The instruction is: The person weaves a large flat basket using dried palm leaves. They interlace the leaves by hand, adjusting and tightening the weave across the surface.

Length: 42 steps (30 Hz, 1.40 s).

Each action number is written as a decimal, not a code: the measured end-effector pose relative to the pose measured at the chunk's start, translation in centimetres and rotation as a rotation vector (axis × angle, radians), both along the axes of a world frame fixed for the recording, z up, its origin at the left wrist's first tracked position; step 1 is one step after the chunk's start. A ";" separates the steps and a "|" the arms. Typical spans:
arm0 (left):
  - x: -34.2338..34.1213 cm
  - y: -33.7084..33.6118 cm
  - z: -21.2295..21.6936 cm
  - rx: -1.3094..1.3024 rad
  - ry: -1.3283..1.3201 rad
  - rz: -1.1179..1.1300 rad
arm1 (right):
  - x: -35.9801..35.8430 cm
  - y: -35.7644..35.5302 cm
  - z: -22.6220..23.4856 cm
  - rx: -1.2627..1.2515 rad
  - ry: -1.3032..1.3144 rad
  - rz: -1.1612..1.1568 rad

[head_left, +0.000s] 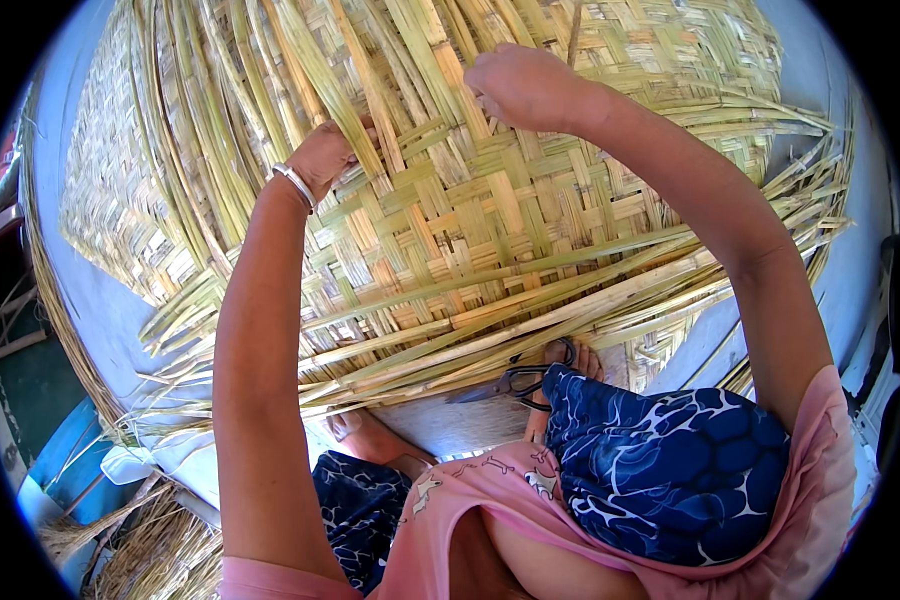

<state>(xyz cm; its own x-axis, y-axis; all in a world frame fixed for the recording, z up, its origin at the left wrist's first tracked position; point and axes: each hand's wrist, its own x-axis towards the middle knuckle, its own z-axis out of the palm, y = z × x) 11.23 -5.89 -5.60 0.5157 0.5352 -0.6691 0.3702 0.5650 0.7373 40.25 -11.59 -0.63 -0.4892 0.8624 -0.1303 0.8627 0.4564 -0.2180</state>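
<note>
A large half-woven mat [490, 215] of flat yellow-green plant strips lies spread before me. My left hand [325, 155], with a white bangle at the wrist, is closed at the weaving edge. A flat green-yellow strip [365, 150] passes through its fingers, their tips partly hidden behind it. Farther off and to the right, my right hand [525, 88] has its fingers curled in beside the long loose strips [425, 50]. What those fingers pinch is hidden by the hand itself. Between both hands, several unwoven strip ends stand over the finished checkered weave.
Scissors [515, 385] with dark handles lie by my foot on a wooden board [440, 425]. Loose strips [570, 310] stick out along the mat's near edge. A bundle of dry stalks [160, 560] and a blue container [70, 460] are at the lower left.
</note>
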 end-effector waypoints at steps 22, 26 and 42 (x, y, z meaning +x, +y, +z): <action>1.0 -0.7 1.8 -0.065 0.025 0.031 | -0.1 -0.8 0.8 -0.219 -0.050 -0.043; -1.1 0.4 -2.0 -0.110 -0.069 0.010 | -0.8 -1.1 1.0 -0.272 -0.079 -0.053; 5.9 -14.7 0.2 1.271 0.779 -0.031 | -0.3 -0.8 -0.7 -0.028 -0.005 -0.130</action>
<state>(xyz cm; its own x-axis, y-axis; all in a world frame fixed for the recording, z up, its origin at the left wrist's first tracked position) 17.14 -20.56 -5.37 0.2787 0.9530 0.1187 0.8923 -0.3026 0.3349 39.93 -12.42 -1.34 -0.3723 0.9147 -0.1571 0.9154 0.3340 -0.2246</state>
